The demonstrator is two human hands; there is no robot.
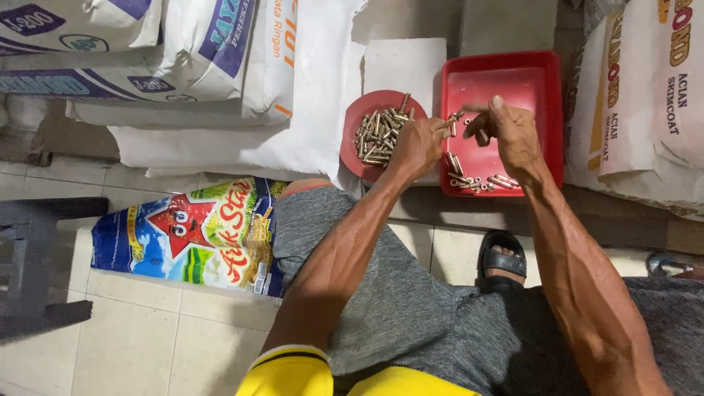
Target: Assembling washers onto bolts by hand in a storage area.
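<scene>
My left hand (419,143) is closed around a few small brass-coloured metal tubes, which stick out of my fingers over the left edge of a red square tray (528,77). My right hand (506,128) hovers over the tray with its fingers pinched on a small metal piece. More loose tubes (477,180) lie along the tray's near edge. A round red dish (359,158) to the left of the tray holds a heap of the same tubes (380,136).
White printed sacks (183,59) are stacked at the back left and another sack (645,103) at the right. A colourful flat bag (191,235) lies on the tiled floor. A dark stool (33,264) stands at the left. My sandalled foot (502,260) rests below the tray.
</scene>
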